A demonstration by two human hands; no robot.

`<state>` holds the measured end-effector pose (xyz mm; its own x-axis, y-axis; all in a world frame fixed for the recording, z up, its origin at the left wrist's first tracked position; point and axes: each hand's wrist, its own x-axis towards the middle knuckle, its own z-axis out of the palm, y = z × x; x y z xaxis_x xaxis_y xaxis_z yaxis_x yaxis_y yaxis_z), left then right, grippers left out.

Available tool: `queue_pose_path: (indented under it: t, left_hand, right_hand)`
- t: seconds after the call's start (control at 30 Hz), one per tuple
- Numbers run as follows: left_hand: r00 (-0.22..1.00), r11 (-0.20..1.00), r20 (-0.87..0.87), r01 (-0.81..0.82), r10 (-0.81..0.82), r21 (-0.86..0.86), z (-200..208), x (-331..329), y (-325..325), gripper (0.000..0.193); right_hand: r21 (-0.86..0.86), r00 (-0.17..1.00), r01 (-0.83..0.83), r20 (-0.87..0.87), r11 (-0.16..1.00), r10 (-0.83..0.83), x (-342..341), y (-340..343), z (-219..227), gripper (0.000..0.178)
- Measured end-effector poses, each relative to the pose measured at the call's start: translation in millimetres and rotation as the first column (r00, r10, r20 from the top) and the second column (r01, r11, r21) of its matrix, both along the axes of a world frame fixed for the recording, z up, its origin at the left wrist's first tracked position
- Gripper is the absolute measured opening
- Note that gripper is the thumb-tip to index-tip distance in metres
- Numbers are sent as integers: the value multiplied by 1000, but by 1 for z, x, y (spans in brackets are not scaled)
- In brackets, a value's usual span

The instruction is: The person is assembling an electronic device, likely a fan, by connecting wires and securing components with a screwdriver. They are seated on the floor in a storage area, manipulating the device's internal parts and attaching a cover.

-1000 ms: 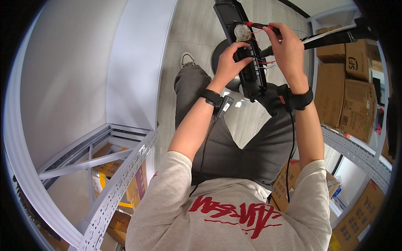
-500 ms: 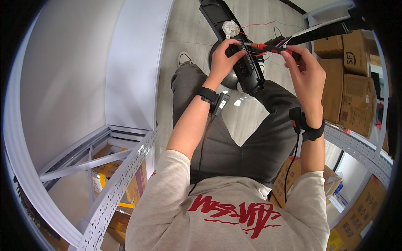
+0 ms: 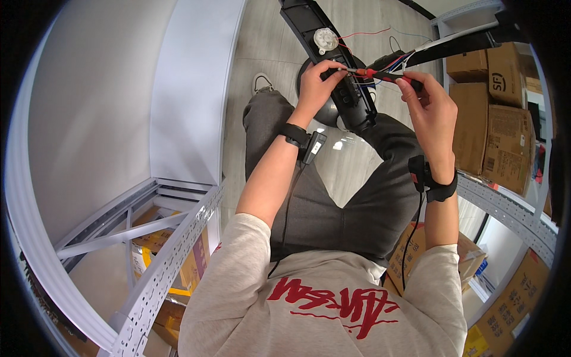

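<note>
My right hand (image 3: pixel 429 101) is closed round the black end of a red-and-black screwdriver (image 3: pixel 380 75), whose shaft points left. At its tip, the thumb and forefinger of my left hand (image 3: pixel 318 89) are pinched together; what lies between them is too small to make out. Beneath both tips stretches a long black plastic housing (image 3: pixel 358 110), running slantwise from the top down to my right thigh. A round white part (image 3: pixel 326 40) sits on the housing just beyond my left hand. Thin red, blue and white wires (image 3: pixel 397 62) pass behind the screwdriver.
A black arm (image 3: pixel 458 50) with a pale cable reaches in from the upper right. Cardboard boxes (image 3: pixel 505 140) stack on a shelf at right. A metal shelf frame (image 3: pixel 160 256) is at lower left, beside a white panel (image 3: pixel 190 89). A dark round base (image 3: pixel 326 113) shows beneath the housing.
My left thumb has risen to meet the forefinger at the screwdriver's tip. My right hand has shifted slightly left and down with the screwdriver. The housing has moved slightly.
</note>
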<state>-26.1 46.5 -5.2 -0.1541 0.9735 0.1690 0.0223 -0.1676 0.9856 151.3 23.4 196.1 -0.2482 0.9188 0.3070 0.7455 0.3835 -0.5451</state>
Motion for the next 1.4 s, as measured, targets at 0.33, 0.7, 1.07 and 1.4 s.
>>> queue_pose_path:
  t: [0.33,0.7,1.07,1.4]
  left_hand:
    - [1000,1000,19,-13,13,17,5,1,-1,14]
    - [1000,999,-1,-7,8,45,6,0,-3,16]
    - [999,997,-34,-9,12,72,6,1,-4,18]
    - [999,998,36,4,-7,56,5,0,-5,19]
  right_hand:
    - [12,1000,22,-3,1000,-22,-3,-6,3,18]
    - [100,998,-38,59,994,32,-9,-8,1,17]
    - [116,987,-28,159,993,9,-13,-10,2,19]
    - [116,972,-162,192,980,138,-12,-9,4,20]
